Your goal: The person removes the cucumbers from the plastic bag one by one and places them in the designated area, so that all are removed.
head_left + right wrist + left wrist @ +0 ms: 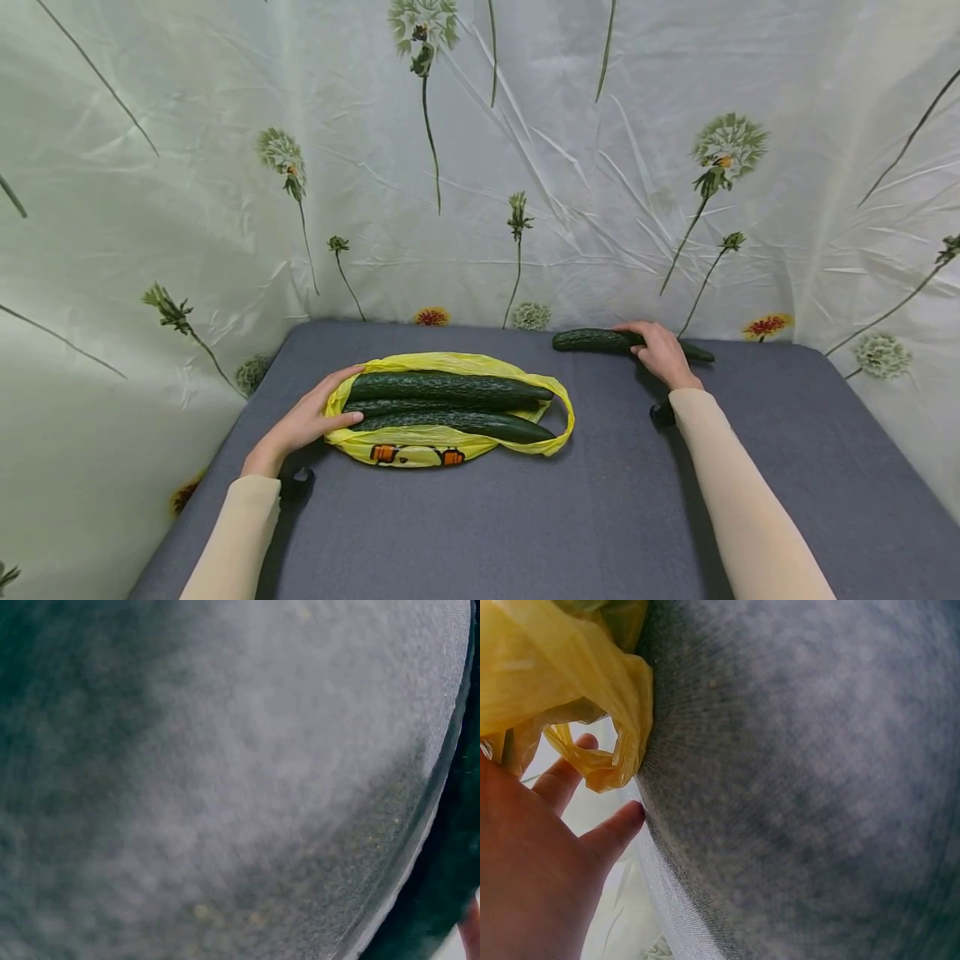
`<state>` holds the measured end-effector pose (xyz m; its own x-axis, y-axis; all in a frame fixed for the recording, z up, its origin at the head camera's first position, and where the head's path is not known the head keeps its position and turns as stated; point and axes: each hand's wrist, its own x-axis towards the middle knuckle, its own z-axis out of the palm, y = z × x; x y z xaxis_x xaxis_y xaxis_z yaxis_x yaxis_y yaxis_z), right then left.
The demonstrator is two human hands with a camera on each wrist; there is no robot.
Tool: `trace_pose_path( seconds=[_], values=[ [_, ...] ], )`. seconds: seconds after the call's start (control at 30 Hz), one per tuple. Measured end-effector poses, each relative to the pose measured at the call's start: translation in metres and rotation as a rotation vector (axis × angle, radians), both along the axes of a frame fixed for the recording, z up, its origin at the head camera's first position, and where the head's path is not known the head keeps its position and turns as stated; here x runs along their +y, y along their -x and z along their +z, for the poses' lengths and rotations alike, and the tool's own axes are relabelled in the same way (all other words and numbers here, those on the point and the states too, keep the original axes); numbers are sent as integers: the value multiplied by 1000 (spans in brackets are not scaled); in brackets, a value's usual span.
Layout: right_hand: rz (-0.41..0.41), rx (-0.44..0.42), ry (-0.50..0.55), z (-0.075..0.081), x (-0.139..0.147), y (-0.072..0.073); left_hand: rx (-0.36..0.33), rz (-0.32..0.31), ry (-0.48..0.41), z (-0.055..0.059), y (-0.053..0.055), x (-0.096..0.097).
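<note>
- One yellow plastic bag (435, 437) lies on the table (480, 533), left of the middle, its mouth spread wide and facing up.
- Three dark green cucumbers (450, 385) show inside the bag, lying lengthwise side by side, tapered ends to the right.
- One lone cucumber (592, 340) lies outside the bag near the table's far edge, to the right; that makes four in view.
- Two hands are at work, one on the bag and one on the lone cucumber.
- The left hand (307, 418) is spread at the bag's left end, thumb across the rim against the cucumbers; the left wrist view shows two fingers extended beside the yellow plastic.
- The right hand (662, 354) grips the lone cucumber from above, towards its right end.
- Two handle loops can be counted: a right-hand loop (570, 417) in the head view and a left-hand loop (600, 769) in the left wrist view.
- Two orange patches (453, 457) are printed on the bag's near side.
- The right wrist view is blurred; the dark green band down its right edge is probably the lone cucumber.
- Two cream sleeves (750, 508) cover the forearms.
- One pale flower-printed sheet (600, 192) hangs behind the table.
</note>
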<state>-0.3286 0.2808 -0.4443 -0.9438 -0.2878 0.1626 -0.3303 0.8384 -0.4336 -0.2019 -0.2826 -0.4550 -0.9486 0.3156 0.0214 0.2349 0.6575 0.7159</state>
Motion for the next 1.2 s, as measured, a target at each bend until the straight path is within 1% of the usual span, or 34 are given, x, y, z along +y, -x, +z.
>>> trace_pose_path(
  seconds=[0.2,0.37,0.53,0.73,0.9,1.2],
  values=[
    [12,-26,-10,1,4,-1,4,-6,-3,-1,1,1],
    [21,-37,48,-4,7,-4,7,-6,2,-2,0,0],
    [10,-27,93,-5,5,-8,6,-4,3,-2,0,0],
    [-4,-20,119,-4,2,-10,3,0,-7,-3,-1,0],
    [-17,2,124,-3,2,-12,3,2,-5,-3,-1,0],
    [-6,29,129,-1,-4,-16,4,-4,-20,-3,-2,-1]
  ],
)
